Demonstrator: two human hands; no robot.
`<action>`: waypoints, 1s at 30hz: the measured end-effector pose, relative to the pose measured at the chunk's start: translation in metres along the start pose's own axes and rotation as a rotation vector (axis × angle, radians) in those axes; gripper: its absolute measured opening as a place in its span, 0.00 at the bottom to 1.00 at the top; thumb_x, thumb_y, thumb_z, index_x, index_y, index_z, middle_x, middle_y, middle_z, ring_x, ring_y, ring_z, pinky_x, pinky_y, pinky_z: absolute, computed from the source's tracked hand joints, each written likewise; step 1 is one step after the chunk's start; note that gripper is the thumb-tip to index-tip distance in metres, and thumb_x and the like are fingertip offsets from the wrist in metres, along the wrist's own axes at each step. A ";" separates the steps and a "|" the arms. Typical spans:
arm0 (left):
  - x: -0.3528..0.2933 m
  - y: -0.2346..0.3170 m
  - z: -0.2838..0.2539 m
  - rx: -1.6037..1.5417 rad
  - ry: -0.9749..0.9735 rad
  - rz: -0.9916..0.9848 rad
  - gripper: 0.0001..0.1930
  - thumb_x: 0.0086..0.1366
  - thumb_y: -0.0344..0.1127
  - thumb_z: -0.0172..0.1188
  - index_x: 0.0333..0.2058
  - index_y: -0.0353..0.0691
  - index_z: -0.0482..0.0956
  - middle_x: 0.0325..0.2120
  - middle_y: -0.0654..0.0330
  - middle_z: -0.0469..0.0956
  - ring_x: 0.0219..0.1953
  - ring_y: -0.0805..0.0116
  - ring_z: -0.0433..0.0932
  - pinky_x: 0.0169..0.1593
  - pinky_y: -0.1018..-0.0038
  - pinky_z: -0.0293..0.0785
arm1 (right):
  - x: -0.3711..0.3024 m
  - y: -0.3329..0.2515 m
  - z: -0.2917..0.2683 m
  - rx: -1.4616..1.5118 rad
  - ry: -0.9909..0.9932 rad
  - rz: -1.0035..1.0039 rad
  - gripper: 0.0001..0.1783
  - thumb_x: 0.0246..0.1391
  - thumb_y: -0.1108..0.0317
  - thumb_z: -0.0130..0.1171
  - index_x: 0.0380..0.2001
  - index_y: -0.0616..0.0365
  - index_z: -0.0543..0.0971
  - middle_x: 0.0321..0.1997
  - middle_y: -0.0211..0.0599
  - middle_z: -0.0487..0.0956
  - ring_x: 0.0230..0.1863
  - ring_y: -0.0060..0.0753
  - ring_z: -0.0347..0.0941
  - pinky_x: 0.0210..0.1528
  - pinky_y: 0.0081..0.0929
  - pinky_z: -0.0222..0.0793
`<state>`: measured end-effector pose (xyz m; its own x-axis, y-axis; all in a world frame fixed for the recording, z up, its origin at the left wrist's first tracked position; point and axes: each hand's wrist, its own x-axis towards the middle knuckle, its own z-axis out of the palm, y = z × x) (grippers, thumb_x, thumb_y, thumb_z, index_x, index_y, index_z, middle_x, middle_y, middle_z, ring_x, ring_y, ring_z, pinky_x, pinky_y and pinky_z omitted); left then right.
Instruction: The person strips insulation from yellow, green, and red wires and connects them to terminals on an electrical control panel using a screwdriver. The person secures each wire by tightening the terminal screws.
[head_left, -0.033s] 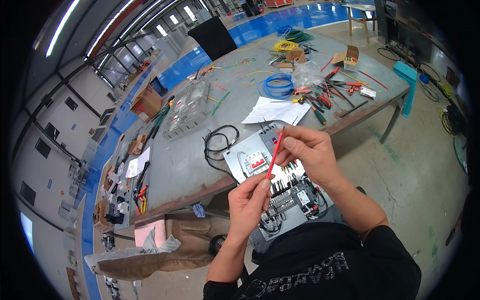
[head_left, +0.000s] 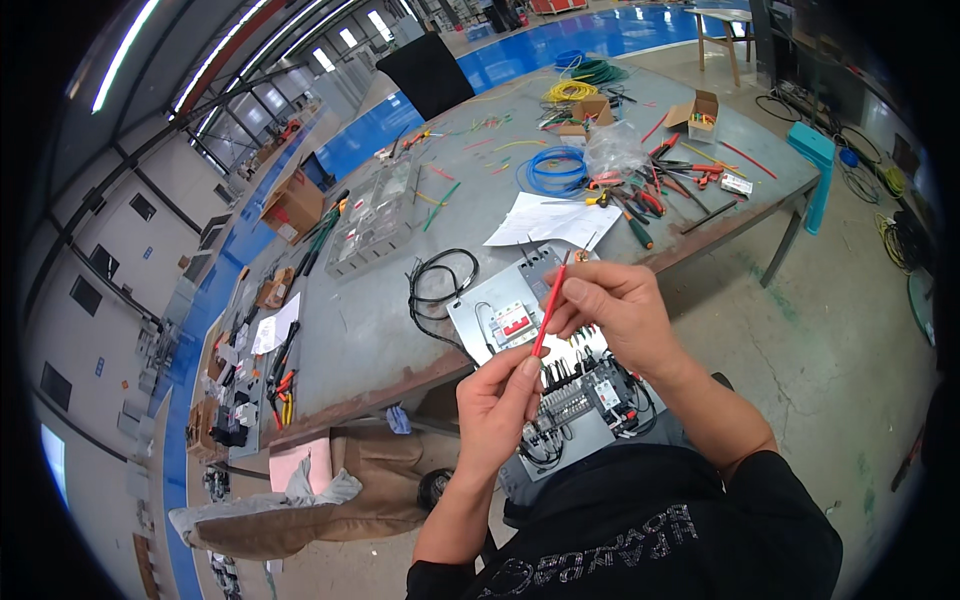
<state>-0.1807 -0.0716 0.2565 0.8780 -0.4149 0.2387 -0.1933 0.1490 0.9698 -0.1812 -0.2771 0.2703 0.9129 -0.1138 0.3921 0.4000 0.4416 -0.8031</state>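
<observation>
A straight red wire with a thin dark tip slants up between my hands. My left hand pinches its lower end between thumb and fingers. Near the upper end, my right hand has its thumb and curled fingers closed at the wire. Below my hands lies a grey mounting plate, partly hidden by them and resting between the table edge and my lap. It bears a white circuit breaker with a red switch, a row of terminal blocks and several black wires.
The metal table carries a black cable loop, white papers, a blue wire coil, pliers and screwdrivers and a clear compartment box. A brown-covered seat stands at the lower left.
My right fingertips have shifted very slightly at the upper end of the red wire. Everything else looks the same.
</observation>
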 end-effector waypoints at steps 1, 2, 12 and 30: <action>0.000 0.000 0.000 -0.006 0.002 -0.010 0.12 0.77 0.32 0.59 0.51 0.30 0.83 0.25 0.65 0.77 0.20 0.82 0.68 0.24 0.82 0.61 | -0.001 0.000 0.003 0.015 -0.013 0.027 0.16 0.72 0.69 0.59 0.53 0.73 0.82 0.39 0.41 0.86 0.36 0.28 0.85 0.39 0.24 0.84; 0.000 0.002 -0.001 -0.012 0.003 -0.018 0.12 0.77 0.31 0.59 0.51 0.30 0.83 0.26 0.65 0.77 0.21 0.83 0.69 0.24 0.83 0.61 | -0.002 0.000 0.005 0.029 -0.027 0.053 0.16 0.72 0.68 0.58 0.51 0.73 0.83 0.38 0.41 0.86 0.36 0.28 0.85 0.38 0.24 0.84; 0.002 0.013 0.001 0.119 0.044 0.097 0.12 0.76 0.30 0.60 0.51 0.29 0.84 0.27 0.63 0.79 0.20 0.81 0.69 0.23 0.82 0.61 | 0.003 -0.013 0.017 -0.116 -0.030 -0.109 0.12 0.71 0.67 0.61 0.42 0.69 0.85 0.32 0.36 0.85 0.32 0.21 0.82 0.36 0.21 0.82; 0.005 0.003 -0.002 0.075 0.049 0.101 0.12 0.77 0.29 0.59 0.52 0.30 0.83 0.26 0.64 0.77 0.21 0.82 0.67 0.24 0.82 0.60 | 0.002 -0.015 0.024 0.063 -0.011 0.081 0.17 0.74 0.63 0.57 0.45 0.70 0.82 0.36 0.39 0.86 0.31 0.21 0.84 0.32 0.18 0.81</action>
<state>-0.1760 -0.0719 0.2606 0.8723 -0.3568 0.3345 -0.3126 0.1192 0.9424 -0.1874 -0.2621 0.2938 0.9407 -0.0657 0.3327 0.3190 0.5042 -0.8025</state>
